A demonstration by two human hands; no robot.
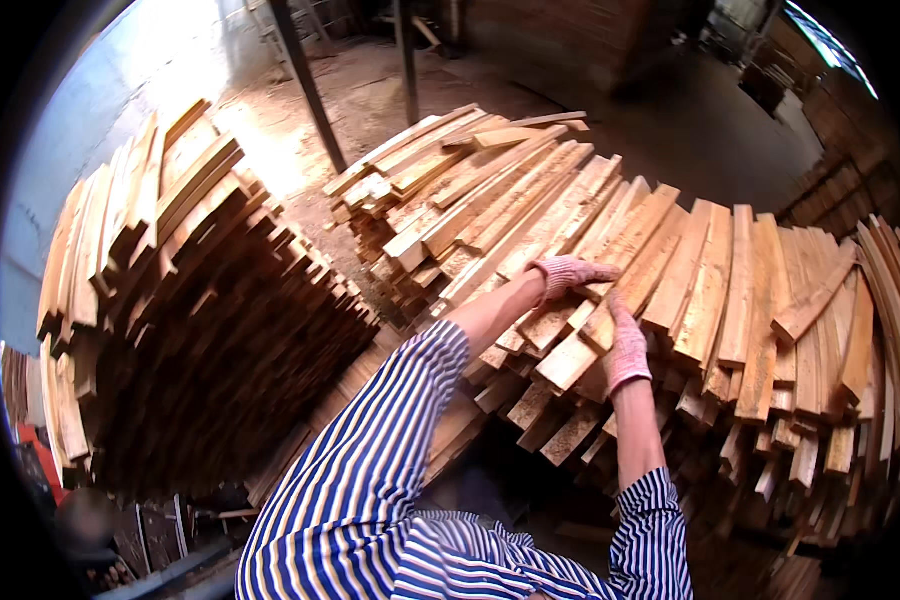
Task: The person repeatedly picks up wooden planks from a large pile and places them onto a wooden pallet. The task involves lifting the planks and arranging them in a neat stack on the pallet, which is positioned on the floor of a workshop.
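Note:
My left hand [573,275], in a pinkish knitted glove, lies across the top of the stacked wooden boards [542,220], its fingers stretched out to the right. A little nearer and to the right, my right hand [627,348], gloved alike, is closed against the side of one wooden board [602,322] close to its near end. Some of its fingers are hidden by the wood. Between and around the hands, the pale boards lie side by side in uneven layers, their near ends jutting out by different amounts. Both forearms come from blue-and-white striped sleeves.
Another tall stack of boards [200,200] stands at the left, beside a pale blue wall [80,140]. One short board [815,300] lies crosswise on the right part of the pile. Dark posts [308,85] rise behind the stacks, with a dusty floor [370,95] beyond.

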